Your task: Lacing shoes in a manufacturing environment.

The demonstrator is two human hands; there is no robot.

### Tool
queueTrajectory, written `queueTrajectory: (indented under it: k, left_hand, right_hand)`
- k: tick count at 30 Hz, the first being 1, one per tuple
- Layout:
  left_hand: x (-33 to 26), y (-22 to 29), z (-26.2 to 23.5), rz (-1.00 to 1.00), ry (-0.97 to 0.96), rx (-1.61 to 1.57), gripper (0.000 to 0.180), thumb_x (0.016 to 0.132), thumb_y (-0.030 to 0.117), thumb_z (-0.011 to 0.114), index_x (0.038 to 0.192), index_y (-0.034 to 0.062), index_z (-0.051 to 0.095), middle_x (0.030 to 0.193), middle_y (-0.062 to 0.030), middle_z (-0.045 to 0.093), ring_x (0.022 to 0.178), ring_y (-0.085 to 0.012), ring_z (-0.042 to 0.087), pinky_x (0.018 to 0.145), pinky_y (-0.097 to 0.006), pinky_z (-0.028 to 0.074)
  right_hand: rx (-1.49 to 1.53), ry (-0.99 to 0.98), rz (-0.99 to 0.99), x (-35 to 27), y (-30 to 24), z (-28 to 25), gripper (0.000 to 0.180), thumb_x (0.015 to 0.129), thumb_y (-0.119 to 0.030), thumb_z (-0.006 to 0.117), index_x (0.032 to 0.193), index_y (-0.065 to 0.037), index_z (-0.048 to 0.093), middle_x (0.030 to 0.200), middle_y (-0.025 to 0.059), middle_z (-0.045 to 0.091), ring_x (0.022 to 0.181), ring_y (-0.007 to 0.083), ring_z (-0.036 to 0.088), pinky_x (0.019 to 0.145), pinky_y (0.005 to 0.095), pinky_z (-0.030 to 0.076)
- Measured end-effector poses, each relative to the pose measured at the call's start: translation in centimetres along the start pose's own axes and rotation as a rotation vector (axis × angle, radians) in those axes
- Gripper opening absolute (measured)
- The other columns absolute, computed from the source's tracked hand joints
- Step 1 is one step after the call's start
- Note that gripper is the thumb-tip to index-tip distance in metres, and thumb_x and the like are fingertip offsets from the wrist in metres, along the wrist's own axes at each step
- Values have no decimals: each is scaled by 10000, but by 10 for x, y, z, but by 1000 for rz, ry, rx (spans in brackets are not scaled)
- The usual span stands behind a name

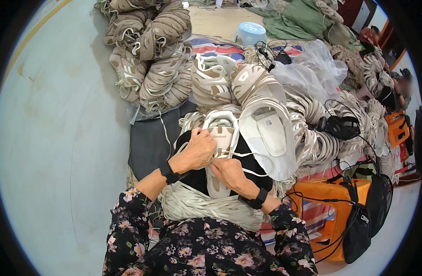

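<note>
A beige and white sneaker (221, 132) lies on my lap, its toe toward me and its tongue upright. My left hand (199, 149) is closed at the left edge of its lacing, fingertips against the upper. Low on the lacing, my right hand (233, 174) has its fingers curled together, with the white shoelace (256, 154) running by it and looping out to the right. The exact fingertip grip is partly hidden. Black cloth (248, 161) lies under the sneaker. A thick bundle of pale laces (211, 204) hangs across my lap, nearest my body.
Nested sneakers (162, 64) are piled at the far left; more sneakers (212, 85) and a white-lined shoe (269, 129) stand ahead. Right are an orange stool (328, 191) with black bags and cables, and clear plastic (307, 69). A blue stool (250, 33) stands behind. People sit far right.
</note>
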State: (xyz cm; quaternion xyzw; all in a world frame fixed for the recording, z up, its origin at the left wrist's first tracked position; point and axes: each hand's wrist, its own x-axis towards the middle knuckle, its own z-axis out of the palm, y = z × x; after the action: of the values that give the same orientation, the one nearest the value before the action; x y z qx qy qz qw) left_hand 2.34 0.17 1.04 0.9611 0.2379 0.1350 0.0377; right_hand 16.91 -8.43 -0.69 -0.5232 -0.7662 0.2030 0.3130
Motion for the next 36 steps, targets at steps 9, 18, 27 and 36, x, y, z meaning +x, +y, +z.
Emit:
queueTrajectory:
  k: [9, 18, 27, 36]
  left_hand:
    - [20, 10, -23, 20, -212, 64, 57, 672, 80, 547, 693, 40, 582, 763, -100, 567, 877, -247, 500, 920, -467, 286]
    - [7, -4, -2, -116, 34, -519, 84, 746, 103, 611, 745, 73, 532, 760, -67, 498, 837, -237, 501, 994, -460, 262]
    - [-3, -9, -7, -141, 42, -395, 67, 744, 69, 640, 783, 77, 586, 639, -42, 495, 722, -228, 530, 982, -441, 333]
    - [-7, -12, -7, -100, 26, -306, 31, 770, 87, 592, 759, 81, 564, 658, -48, 516, 734, -236, 538, 961, -438, 337]
  right_hand:
    - [-16, 6, -46, -4, 6, 6, 179, 802, -184, 588, 727, -28, 545, 608, 111, 590, 519, 286, 585, 470, 382, 456]
    - [92, -20, -52, -7, 7, -3, 156, 800, -172, 588, 741, -35, 541, 655, 118, 595, 558, 294, 588, 471, 389, 455]
    - [143, -64, 46, -16, 17, -17, 187, 811, -182, 583, 726, -22, 538, 667, 149, 583, 598, 327, 583, 534, 400, 463]
    - [162, -68, -22, -11, 13, -12, 182, 813, -161, 566, 708, -17, 523, 652, 141, 579, 595, 322, 576, 529, 400, 457]
